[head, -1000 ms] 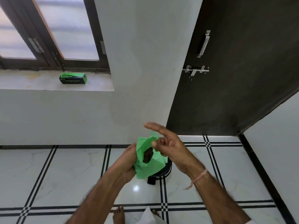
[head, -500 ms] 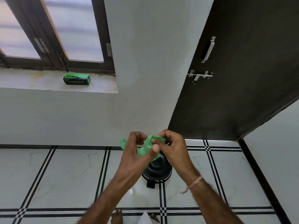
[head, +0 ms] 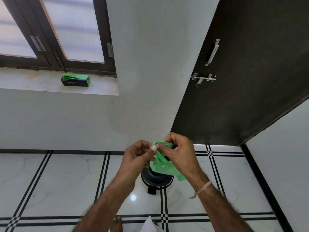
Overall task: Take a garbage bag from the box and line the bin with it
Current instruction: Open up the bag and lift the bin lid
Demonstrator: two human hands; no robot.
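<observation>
A thin green garbage bag [head: 163, 166] hangs bunched between my hands, held in the air above a small black pedal bin [head: 156, 179] on the floor. My left hand [head: 138, 156] pinches the bag's top edge with thumb and fingers. My right hand [head: 180, 153] grips the same edge from the right, and the bag's loose end trails under that wrist. Much of the bin is hidden behind my hands and the bag; its foot pedal [head: 151, 191] shows at the front. The green and black garbage bag box [head: 75, 80] lies on the window ledge at the far left.
A white wall and stone window ledge [head: 100, 87] lie ahead. A dark door [head: 247, 72] with a metal latch stands to the right, with another white wall at the far right. The floor is glossy white tile with black lines. My bare toes [head: 117, 223] show at the bottom.
A second ago the bag's mouth was spread open over the bin with my right fingers splayed. Both hands have since closed on its top edge and lifted it, and the bag has bunched up.
</observation>
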